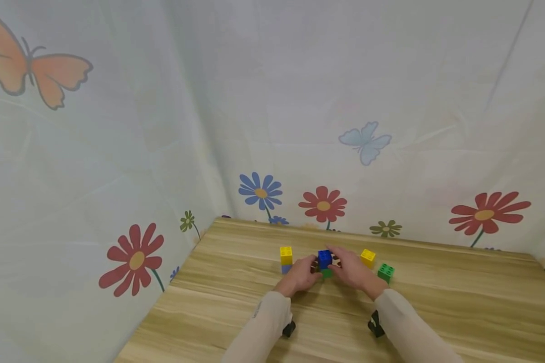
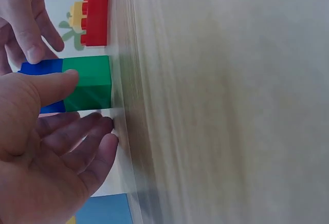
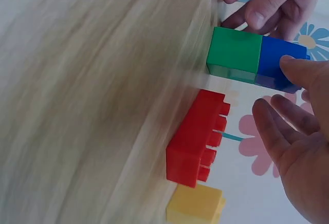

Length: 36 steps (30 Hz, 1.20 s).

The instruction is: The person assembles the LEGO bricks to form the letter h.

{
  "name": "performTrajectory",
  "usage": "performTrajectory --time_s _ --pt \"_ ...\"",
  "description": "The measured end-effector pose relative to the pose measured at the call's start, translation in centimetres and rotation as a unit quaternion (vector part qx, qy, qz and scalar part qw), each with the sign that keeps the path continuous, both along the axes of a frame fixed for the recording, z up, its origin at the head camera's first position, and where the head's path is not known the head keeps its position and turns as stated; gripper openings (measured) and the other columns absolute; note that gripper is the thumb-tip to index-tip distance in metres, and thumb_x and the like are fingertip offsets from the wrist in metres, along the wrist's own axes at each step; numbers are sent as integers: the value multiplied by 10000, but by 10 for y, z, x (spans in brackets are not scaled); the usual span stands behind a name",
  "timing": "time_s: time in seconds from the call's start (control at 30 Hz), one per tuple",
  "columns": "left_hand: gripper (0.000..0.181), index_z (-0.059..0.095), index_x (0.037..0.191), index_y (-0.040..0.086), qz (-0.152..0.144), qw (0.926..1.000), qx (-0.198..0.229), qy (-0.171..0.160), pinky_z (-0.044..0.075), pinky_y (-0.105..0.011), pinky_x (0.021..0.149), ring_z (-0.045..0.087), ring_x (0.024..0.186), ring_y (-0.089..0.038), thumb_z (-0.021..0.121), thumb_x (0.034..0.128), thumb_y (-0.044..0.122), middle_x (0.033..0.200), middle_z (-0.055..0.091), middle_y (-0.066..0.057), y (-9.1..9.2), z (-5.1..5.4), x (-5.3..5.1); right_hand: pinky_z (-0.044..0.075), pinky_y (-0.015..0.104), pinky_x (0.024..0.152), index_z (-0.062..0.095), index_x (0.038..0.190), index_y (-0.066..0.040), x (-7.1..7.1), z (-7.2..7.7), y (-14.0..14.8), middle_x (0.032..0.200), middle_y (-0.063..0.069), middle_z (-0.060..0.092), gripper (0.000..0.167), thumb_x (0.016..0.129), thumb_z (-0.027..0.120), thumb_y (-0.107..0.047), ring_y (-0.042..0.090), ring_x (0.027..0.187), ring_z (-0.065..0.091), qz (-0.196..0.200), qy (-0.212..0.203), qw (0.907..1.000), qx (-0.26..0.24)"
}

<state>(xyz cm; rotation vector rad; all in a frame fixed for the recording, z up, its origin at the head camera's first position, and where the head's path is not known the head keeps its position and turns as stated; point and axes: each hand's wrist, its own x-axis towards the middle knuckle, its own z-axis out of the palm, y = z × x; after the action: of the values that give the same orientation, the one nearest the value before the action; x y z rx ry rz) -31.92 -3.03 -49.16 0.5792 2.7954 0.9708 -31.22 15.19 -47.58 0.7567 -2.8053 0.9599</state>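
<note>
Between the two hands stands a blue brick [image 1: 324, 258] on a green brick [image 1: 327, 273], joined as an upright stack. My left hand [image 1: 301, 275] holds the stack's left side; in the left wrist view its thumb lies across the seam onto the green brick [image 2: 93, 82], other fingers bent behind. My right hand [image 1: 351, 269] pinches the blue brick; in the right wrist view its thumb presses the blue brick [image 3: 271, 59], while some lower fingers stand apart from it. Part of the blue brick is hidden by fingers in both wrist views.
Left of the stack stands a yellow brick [image 1: 285, 255] on a light blue one [image 1: 286, 269]. To the right are a yellow brick [image 1: 368, 258] and a green brick [image 1: 385, 273]. A long red brick [image 3: 190, 139] lies beside the stack, hidden in the head view. A patterned curtain [image 1: 272, 126] hangs behind the table [image 1: 222, 302].
</note>
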Motion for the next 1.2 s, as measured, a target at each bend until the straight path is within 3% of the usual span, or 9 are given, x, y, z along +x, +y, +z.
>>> performTrajectory --time_s 0.27,0.43,0.7,0.87,1.2 --pt "428 524 1263 3 85 9999 24 -95 441 -418 936 555 1117 -274 650 899 189 1234 580 -151 -8 2 10 482 454 871 447 1384 -56 9 10 11 1214 166 572 563 874 681 -99 327 1048 576 -223 100 9997 43" --pt "397 538 1253 30 34 9996 170 -227 453 -417 922 562 1103 -255 631 914 214 1222 589 -129 -17 3 20 502 456 829 470 1353 -26 19 17 24 1188 188 579 528 871 678 -82 349 1031 578 -167 320 9993 -27" --pt "267 619 1114 43 -71 9998 152 129 486 -360 853 599 974 -194 646 903 204 1062 640 -57 -39 4 32 472 493 867 521 1306 -31 32 22 54 1133 148 608 487 858 697 -106 315 1011 576 -434 854 9949 328" --pt "221 643 1055 63 -30 9996 147 257 495 -339 812 606 924 -162 651 896 215 1000 649 -13 -56 2 37 476 497 843 599 1189 11 37 21 73 1078 139 619 409 814 736 -80 322 970 581 -504 1245 9898 473" --pt "198 644 1002 21 134 9975 341 601 503 -339 762 613 858 -184 659 887 182 931 651 -40 -88 -3 39 438 553 864 611 1164 24 42 13 104 1111 185 598 383 823 725 -109 389 1024 546 -812 1102 9889 577"
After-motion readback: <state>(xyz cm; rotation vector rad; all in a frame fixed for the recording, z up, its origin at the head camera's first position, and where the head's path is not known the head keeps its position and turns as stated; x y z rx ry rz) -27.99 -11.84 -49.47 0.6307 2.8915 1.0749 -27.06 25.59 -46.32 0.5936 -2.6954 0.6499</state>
